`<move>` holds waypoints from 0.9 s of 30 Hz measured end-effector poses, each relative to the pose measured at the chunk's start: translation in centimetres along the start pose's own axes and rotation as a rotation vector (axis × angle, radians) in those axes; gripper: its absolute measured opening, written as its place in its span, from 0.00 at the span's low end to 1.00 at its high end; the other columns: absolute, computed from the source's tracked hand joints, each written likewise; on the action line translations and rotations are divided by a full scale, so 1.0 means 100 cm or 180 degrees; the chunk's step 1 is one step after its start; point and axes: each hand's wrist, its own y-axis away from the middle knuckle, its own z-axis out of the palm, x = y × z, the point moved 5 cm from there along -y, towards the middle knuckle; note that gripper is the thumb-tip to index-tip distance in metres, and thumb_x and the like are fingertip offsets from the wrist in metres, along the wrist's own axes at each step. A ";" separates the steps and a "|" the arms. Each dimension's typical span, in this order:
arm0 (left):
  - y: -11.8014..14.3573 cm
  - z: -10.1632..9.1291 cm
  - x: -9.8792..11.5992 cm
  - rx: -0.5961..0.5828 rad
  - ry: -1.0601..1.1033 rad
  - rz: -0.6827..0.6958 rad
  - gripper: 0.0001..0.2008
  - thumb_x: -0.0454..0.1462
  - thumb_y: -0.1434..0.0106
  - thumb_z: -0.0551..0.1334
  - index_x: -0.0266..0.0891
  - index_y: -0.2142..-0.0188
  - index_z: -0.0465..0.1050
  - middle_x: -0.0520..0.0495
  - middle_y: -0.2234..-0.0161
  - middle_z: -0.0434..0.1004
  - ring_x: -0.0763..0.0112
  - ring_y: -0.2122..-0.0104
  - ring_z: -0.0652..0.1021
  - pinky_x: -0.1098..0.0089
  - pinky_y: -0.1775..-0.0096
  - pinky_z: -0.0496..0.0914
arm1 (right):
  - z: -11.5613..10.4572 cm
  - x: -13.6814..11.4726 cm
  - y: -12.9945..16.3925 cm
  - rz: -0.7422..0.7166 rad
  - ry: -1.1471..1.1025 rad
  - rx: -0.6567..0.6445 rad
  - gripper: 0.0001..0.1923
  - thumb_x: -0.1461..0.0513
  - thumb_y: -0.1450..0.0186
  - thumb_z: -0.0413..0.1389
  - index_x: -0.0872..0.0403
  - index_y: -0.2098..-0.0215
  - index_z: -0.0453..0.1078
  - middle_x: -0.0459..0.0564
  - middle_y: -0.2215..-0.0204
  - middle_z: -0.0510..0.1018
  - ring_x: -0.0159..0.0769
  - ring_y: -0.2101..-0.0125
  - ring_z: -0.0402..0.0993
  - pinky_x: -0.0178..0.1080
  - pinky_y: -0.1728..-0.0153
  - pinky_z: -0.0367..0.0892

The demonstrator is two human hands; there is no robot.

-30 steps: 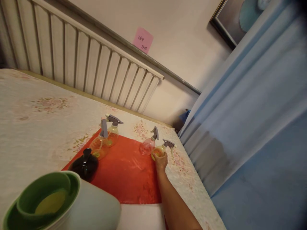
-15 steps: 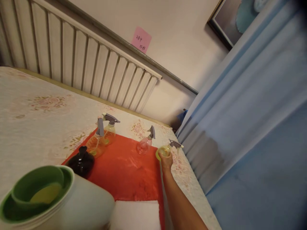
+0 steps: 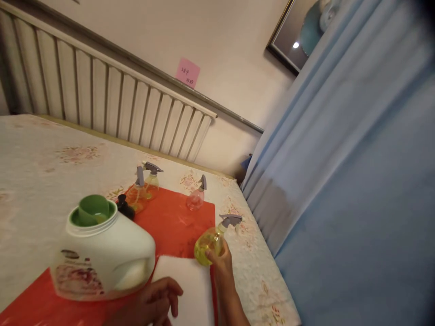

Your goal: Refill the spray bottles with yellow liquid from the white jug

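Note:
A spray bottle (image 3: pixel 205 244) with yellow liquid and a grey trigger head is in my right hand (image 3: pixel 220 260), fingers wrapped round its body and the bottle tilted to the right. My left hand (image 3: pixel 159 299) hovers over the near end of a white sheet or pad (image 3: pixel 186 280), its fingers loosely bent and apart, holding nothing. A big white jug (image 3: pixel 108 258) stands to the left of that hand, with a green cup (image 3: pixel 93 210) sitting in its mouth. All of this is on or above a red sheet (image 3: pixel 170 226).
Further back stand a pink spray bottle (image 3: pixel 196 199) and two more spray bottles, one orange (image 3: pixel 137 199) and one yellowish (image 3: pixel 152 185). A black object (image 3: pixel 125 208) shows behind the jug. The flowered tablecloth (image 3: pixel 78 176) reaches a radiator (image 3: pixel 102 95); a blue curtain (image 3: pixel 322 158) hangs right.
My right hand has brought the yellow spray bottle nearer from the red sheet's far right corner. My left hand has come into view. The jug appears smaller and more of it shows.

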 end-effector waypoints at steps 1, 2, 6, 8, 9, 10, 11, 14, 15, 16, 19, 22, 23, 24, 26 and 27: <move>0.002 0.000 0.009 0.0227 -0.0068 0.0111 0.21 0.53 0.46 0.68 0.39 0.62 0.73 0.51 0.71 0.75 0.80 0.83 0.67 0.68 0.70 0.69 | 0.005 -0.004 0.015 0.0020 -0.0083 -0.0091 0.36 0.56 0.52 0.69 0.55 0.46 0.67 0.53 0.57 0.81 0.47 0.56 0.77 0.46 0.53 0.70; 0.004 0.001 0.019 0.0439 -0.0127 0.0263 0.21 0.53 0.45 0.68 0.39 0.62 0.73 0.51 0.71 0.76 0.78 0.82 0.69 0.67 0.68 0.70 | 0.010 -0.009 0.029 0.0057 -0.0139 -0.0213 0.36 0.55 0.52 0.69 0.54 0.47 0.68 0.52 0.57 0.81 0.47 0.56 0.77 0.45 0.53 0.70; 0.018 0.013 0.058 0.1027 -0.0534 0.0756 0.22 0.52 0.45 0.68 0.40 0.58 0.74 0.46 0.62 0.79 0.62 0.63 0.77 0.61 0.56 0.71 | 0.031 -0.022 0.078 0.0236 -0.0411 -0.0811 0.37 0.52 0.56 0.71 0.54 0.50 0.70 0.52 0.58 0.80 0.47 0.58 0.76 0.44 0.56 0.70; 0.025 0.027 0.073 0.1041 -0.0812 0.0821 0.24 0.52 0.43 0.67 0.41 0.53 0.74 0.42 0.54 0.78 0.55 0.51 0.75 0.60 0.48 0.67 | 0.039 -0.026 0.098 0.0374 -0.0581 -0.1095 0.39 0.52 0.59 0.72 0.53 0.50 0.71 0.52 0.59 0.80 0.47 0.59 0.76 0.43 0.58 0.71; 0.029 0.035 0.079 0.0955 -0.0884 0.0802 0.25 0.52 0.42 0.66 0.41 0.51 0.73 0.41 0.50 0.76 0.53 0.47 0.73 0.59 0.47 0.66 | 0.042 -0.027 0.107 0.0442 -0.0649 -0.1226 0.40 0.52 0.60 0.72 0.53 0.50 0.70 0.51 0.59 0.80 0.46 0.59 0.76 0.43 0.59 0.71; 0.032 0.044 0.083 0.0839 -0.0909 0.0775 0.25 0.51 0.41 0.65 0.42 0.49 0.72 0.41 0.47 0.75 0.53 0.46 0.72 0.59 0.46 0.66 | 0.045 -0.028 0.115 0.0507 -0.0701 -0.1355 0.41 0.52 0.61 0.73 0.53 0.50 0.70 0.51 0.60 0.80 0.46 0.60 0.76 0.43 0.59 0.71; 0.035 0.053 0.087 0.0711 -0.0923 0.0753 0.25 0.51 0.40 0.65 0.42 0.47 0.71 0.41 0.46 0.74 0.53 0.46 0.72 0.59 0.47 0.66 | 0.046 -0.028 0.122 0.0566 -0.0738 -0.1470 0.42 0.53 0.61 0.73 0.53 0.49 0.70 0.50 0.59 0.80 0.45 0.60 0.76 0.42 0.60 0.70; 0.045 0.071 0.093 0.0385 -0.0942 0.0641 0.24 0.49 0.37 0.63 0.40 0.47 0.71 0.41 0.48 0.76 0.55 0.50 0.75 0.61 0.49 0.68 | 0.051 -0.032 0.139 0.0690 -0.0775 -0.1796 0.46 0.56 0.62 0.74 0.53 0.46 0.68 0.51 0.58 0.79 0.45 0.60 0.76 0.41 0.60 0.70; 0.048 0.075 0.093 0.0294 -0.0898 0.0586 0.23 0.49 0.37 0.63 0.39 0.47 0.72 0.41 0.49 0.76 0.55 0.51 0.75 0.62 0.50 0.68 | 0.052 -0.033 0.143 0.0702 -0.0765 -0.1896 0.47 0.56 0.62 0.74 0.54 0.45 0.67 0.51 0.58 0.79 0.44 0.60 0.75 0.40 0.61 0.69; 0.051 0.078 0.092 0.0201 -0.0813 0.0536 0.23 0.49 0.37 0.63 0.39 0.47 0.72 0.41 0.50 0.77 0.55 0.51 0.75 0.62 0.50 0.68 | 0.053 -0.036 0.147 0.0709 -0.0747 -0.1979 0.47 0.56 0.62 0.74 0.54 0.45 0.67 0.51 0.58 0.79 0.44 0.60 0.75 0.40 0.61 0.69; 0.058 0.083 0.091 -0.0024 -0.0623 0.0468 0.22 0.48 0.38 0.65 0.38 0.49 0.74 0.41 0.54 0.78 0.56 0.53 0.76 0.62 0.52 0.68 | 0.054 -0.043 0.154 0.0711 -0.0733 -0.2091 0.46 0.58 0.62 0.74 0.54 0.45 0.67 0.50 0.57 0.78 0.43 0.60 0.75 0.38 0.63 0.68; 0.064 0.086 0.090 0.0003 -0.0762 0.0478 0.21 0.48 0.38 0.65 0.38 0.51 0.75 0.41 0.56 0.79 0.57 0.55 0.77 0.62 0.53 0.68 | 0.054 -0.048 0.159 0.0731 -0.0774 -0.2107 0.46 0.60 0.63 0.74 0.54 0.46 0.68 0.49 0.60 0.79 0.41 0.62 0.75 0.37 0.63 0.67; 0.065 0.087 0.090 0.0052 -0.0791 0.0487 0.21 0.49 0.38 0.65 0.38 0.51 0.75 0.41 0.56 0.79 0.56 0.55 0.77 0.62 0.53 0.68 | 0.054 -0.049 0.161 0.0728 -0.0775 -0.2123 0.45 0.60 0.63 0.74 0.54 0.47 0.69 0.49 0.61 0.79 0.41 0.63 0.75 0.37 0.64 0.67; 0.067 0.088 0.090 0.0102 -0.0799 0.0500 0.22 0.49 0.39 0.65 0.38 0.51 0.75 0.41 0.55 0.78 0.56 0.55 0.76 0.63 0.53 0.68 | 0.054 -0.049 0.162 0.0717 -0.0764 -0.2136 0.44 0.60 0.63 0.74 0.55 0.48 0.69 0.49 0.61 0.79 0.41 0.63 0.75 0.37 0.64 0.67; 0.068 0.093 0.091 0.0197 -0.0793 0.0532 0.23 0.49 0.40 0.66 0.38 0.52 0.74 0.41 0.56 0.78 0.57 0.56 0.76 0.63 0.55 0.68 | 0.053 -0.051 0.162 0.0645 -0.0696 -0.2123 0.44 0.60 0.63 0.73 0.55 0.48 0.69 0.49 0.61 0.79 0.41 0.64 0.74 0.37 0.64 0.67; 0.068 0.096 0.091 0.0272 -0.0798 0.0559 0.22 0.49 0.41 0.67 0.37 0.53 0.74 0.42 0.57 0.78 0.58 0.57 0.76 0.64 0.56 0.67 | 0.052 -0.052 0.162 0.0593 -0.0633 -0.2088 0.43 0.60 0.62 0.73 0.54 0.48 0.69 0.48 0.61 0.79 0.41 0.64 0.74 0.38 0.64 0.67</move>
